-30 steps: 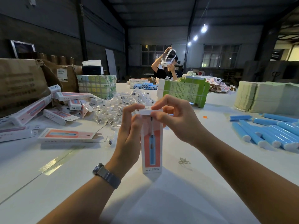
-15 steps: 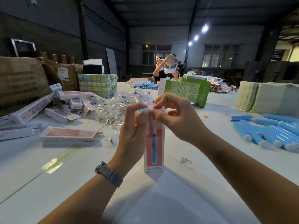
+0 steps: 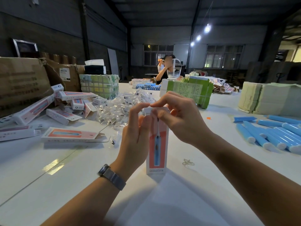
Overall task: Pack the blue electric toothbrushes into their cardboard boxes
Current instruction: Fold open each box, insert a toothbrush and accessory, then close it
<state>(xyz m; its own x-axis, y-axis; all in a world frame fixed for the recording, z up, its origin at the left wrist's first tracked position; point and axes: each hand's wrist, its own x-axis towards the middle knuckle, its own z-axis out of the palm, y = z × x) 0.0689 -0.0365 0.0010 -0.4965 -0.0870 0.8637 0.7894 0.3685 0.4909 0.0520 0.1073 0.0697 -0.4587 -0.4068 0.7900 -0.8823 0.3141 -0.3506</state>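
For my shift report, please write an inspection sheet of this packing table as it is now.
Surface: white table, glossy.
Job's things: box upright at centre; blue toothbrushes loose at right; more boxes at left.
Clutter: heap of clear packets; green bundle; paper stack; cartons.
Grippers: left hand steadies the box; right hand pinches its top flap.
Cables: nothing seen.
Surroundings: dim warehouse; another person at far end.

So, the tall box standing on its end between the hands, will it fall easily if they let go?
Probably yes. The upright box is tall and narrow on a small base, so a light sideways push would likely tip it. It looks like thin cardboard, likely light. The left hand and right hand steady it at the top flap.
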